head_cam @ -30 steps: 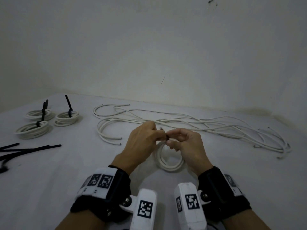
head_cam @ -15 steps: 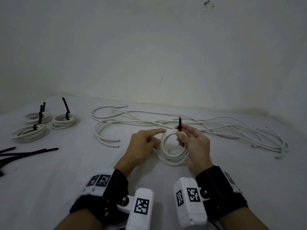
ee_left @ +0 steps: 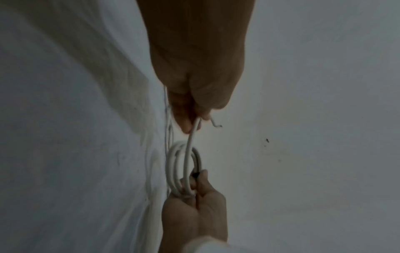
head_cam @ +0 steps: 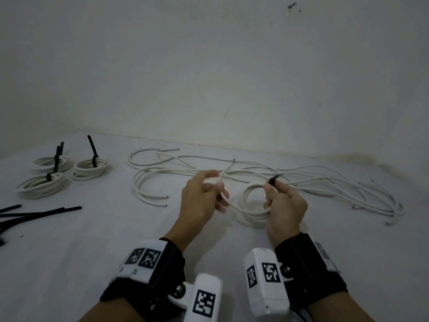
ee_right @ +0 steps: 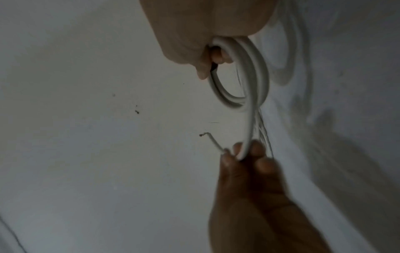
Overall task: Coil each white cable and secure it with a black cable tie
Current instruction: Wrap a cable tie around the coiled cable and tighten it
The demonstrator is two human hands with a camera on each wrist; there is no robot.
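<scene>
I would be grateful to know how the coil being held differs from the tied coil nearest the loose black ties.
The held coil is gripped by the right hand, off the cloth; the tied coil lies flat. The held coil trails a loose end into the left hand; the tied coil's turns are gathered under an upright tie. Both are white cable.

No words, brand names or numbers can be read in any view. The only signs are black-and-white square coded markers: two on the left wristband (head_cam: 144,260), one on the left wrist camera (head_cam: 204,302), two on the right wrist camera (head_cam: 264,273). A small label on the right wristband (head_cam: 325,254) is too blurred to read.
</scene>
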